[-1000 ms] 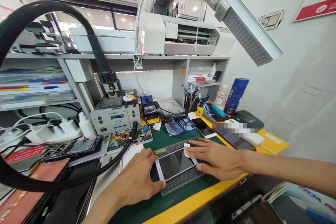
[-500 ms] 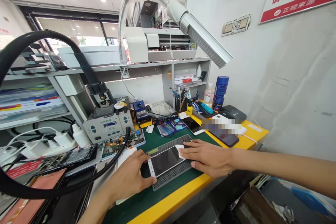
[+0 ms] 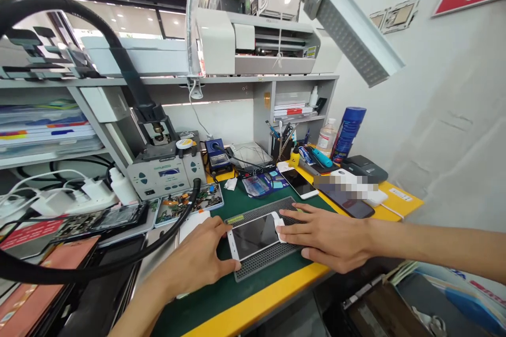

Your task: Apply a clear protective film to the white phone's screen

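Green bench mat point(image 3: 215, 297) bore a perforated pad point(image 3: 261, 264); white phone point(image 3: 255, 237) lay on it; left hand point(image 3: 201, 253), half spread, gripped one end between thumb and fingers, apparently for steadiness; right hand point(image 3: 330, 234), fingers extended, held white wipe point(image 3: 278, 221) against the other.

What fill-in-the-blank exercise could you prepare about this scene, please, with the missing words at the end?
1. The left hand holds the phone between its fingers and its ____.
2. The right hand touches a wipe coloured ____.
3. The perforated mat lies on a larger mat coloured ____.
4. The tall can is mostly ____.

Missing words: thumb; white; green; blue.
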Available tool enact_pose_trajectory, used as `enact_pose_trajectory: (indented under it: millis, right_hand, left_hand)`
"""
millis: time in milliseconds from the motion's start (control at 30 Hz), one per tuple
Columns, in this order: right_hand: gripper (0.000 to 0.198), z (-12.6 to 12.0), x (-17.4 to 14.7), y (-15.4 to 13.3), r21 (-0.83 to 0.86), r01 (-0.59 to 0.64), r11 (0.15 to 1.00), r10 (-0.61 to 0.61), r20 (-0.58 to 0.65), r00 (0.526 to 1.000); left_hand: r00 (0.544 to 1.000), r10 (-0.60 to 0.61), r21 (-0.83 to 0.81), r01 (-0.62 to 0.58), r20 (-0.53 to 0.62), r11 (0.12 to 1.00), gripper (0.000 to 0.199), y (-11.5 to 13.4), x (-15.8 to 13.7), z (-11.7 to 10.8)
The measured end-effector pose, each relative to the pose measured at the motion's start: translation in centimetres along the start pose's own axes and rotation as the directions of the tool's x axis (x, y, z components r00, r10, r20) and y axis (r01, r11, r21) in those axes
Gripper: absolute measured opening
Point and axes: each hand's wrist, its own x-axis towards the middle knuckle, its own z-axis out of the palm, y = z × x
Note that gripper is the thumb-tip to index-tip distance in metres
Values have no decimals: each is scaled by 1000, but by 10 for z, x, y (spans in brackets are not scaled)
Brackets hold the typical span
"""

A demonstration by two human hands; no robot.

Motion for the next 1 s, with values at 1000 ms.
enact_pose_trajectory:
  millis: [1000]
  right_hand:
    - [57, 21, 100, -30, 6, 174, 985, -172, -121, 978]
  left_hand:
    - [989, 138, -47, -140, -49, 989, 35, -17, 6, 3]
